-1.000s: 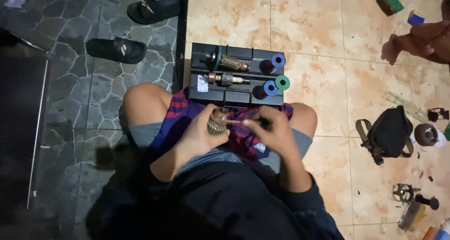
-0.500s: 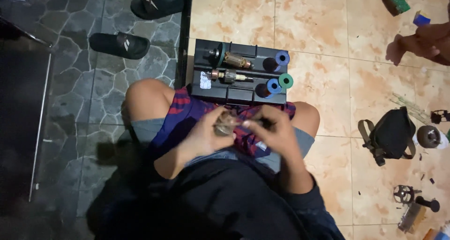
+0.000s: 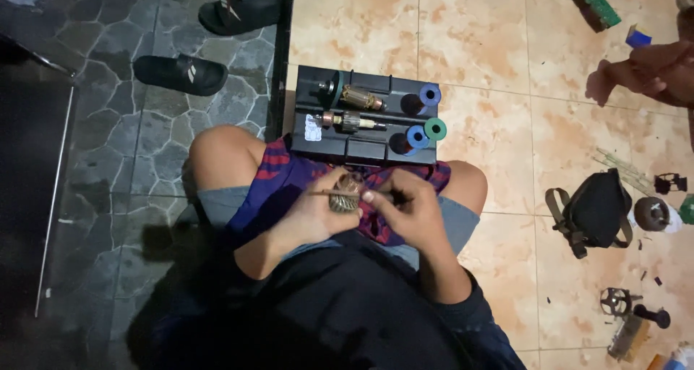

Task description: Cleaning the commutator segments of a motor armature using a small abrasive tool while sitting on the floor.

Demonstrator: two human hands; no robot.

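I sit cross-legged on the floor and look down at my lap. My left hand (image 3: 316,209) grips a small motor armature (image 3: 345,197), a ribbed metal cylinder. My right hand (image 3: 408,205) pinches a thin stick (image 3: 334,192) that lies across the top of the armature, pointing left. Both hands meet over a red and blue striped cloth (image 3: 273,176) on my lap. Just beyond my knees lies a black tray (image 3: 361,148) holding two more armatures with copper windings (image 3: 361,97) (image 3: 348,121) and blue and green spools (image 3: 431,94) (image 3: 417,136).
Two black sandals (image 3: 182,73) (image 3: 239,13) lie on the dark stone paving at the upper left. A black pouch (image 3: 597,207) and small metal parts (image 3: 653,213) lie on the tiles to the right. Another person's hand (image 3: 654,67) shows at the upper right.
The stick in my right hand has shifted left across the armature. Both hands stay together over my lap; the view has moved slightly.
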